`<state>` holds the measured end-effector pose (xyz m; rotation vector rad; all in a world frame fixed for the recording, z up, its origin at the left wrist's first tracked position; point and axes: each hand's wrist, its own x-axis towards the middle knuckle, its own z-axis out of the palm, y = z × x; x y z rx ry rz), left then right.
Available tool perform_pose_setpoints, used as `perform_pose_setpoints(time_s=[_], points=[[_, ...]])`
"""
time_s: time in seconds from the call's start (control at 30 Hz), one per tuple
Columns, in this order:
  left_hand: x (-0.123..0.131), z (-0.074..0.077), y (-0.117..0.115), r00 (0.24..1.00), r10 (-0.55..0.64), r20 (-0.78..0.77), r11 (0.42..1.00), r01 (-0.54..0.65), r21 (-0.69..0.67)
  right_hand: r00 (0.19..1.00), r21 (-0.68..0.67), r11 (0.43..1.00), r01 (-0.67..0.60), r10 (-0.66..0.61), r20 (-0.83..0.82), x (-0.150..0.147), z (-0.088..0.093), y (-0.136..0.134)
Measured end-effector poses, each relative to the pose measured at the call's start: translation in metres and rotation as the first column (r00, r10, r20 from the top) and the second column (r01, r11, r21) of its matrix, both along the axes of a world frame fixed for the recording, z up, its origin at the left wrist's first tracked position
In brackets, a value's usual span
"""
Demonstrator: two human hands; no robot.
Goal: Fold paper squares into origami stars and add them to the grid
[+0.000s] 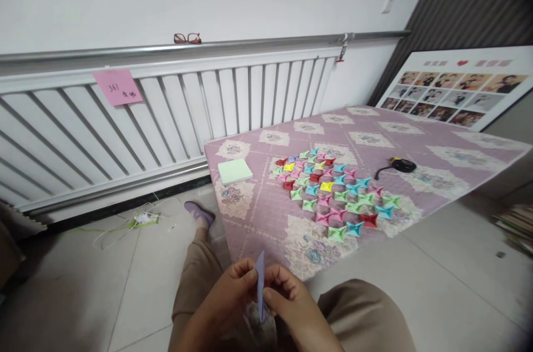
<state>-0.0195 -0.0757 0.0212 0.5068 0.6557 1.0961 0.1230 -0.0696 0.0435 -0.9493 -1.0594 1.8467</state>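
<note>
Fig. — Head view, seated person. The left hand (225, 299) and right hand (293, 299) meet low at centre frame, above the lap, both pinched shut on one folded paper piece (260, 275) — pale blue-lilac, narrow, standing on edge w/ its pointed tip up. Left thumb and forefinger close on the piece's left face near mid-height; right thumb and forefinger close on its right face at approx. the same level. The piece thus sits between the two grips, its upper part free above the fingers and its lower end hidden behind them. Handling (judgement): very light, thin, springy at the creases, easily crumpled or torn if squeezed hard, not slippery. It is best taken by a fingertip pinch on a flat face or along a crease, w/ light pressure. Ahead, on the quilted pink surface (258, 219), lie many folded paper shapes (333, 191) in approx. diagonal rows, mixed colours, touching or just beside one another, well apart from the hands. A pad of pale green paper (235, 170) lies near the surface's left corner; a small black-and-yellow object (402, 164), kind unclear, lies right of the rows. A white radiator (166, 113) stands behind.
</note>
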Motion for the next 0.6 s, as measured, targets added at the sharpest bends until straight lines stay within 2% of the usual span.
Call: perform_pose_setpoints(time_s=[0.17, 0.27, 0.6], points=[[0.002, -0.005, 0.003, 0.985, 0.044, -0.165, 0.999, -0.042, 0.019, 1.000, 0.013, 1.000, -0.004, 0.004, 0.018, 0.001, -0.001, 0.003], [0.006, -0.008, 0.002, 0.977, 0.066, -0.204, 0.998, -0.063, 0.021, 1.000, 0.005, 1.000, -0.013, 0.013, 0.023, 0.002, -0.003, 0.004], [0.013, -0.007, -0.001, 0.998, 0.067, -0.006, 0.997, -0.067, -0.049, 1.000, -0.011, 1.000, -0.004, 0.004, 0.026, -0.002, 0.001, 0.003]])
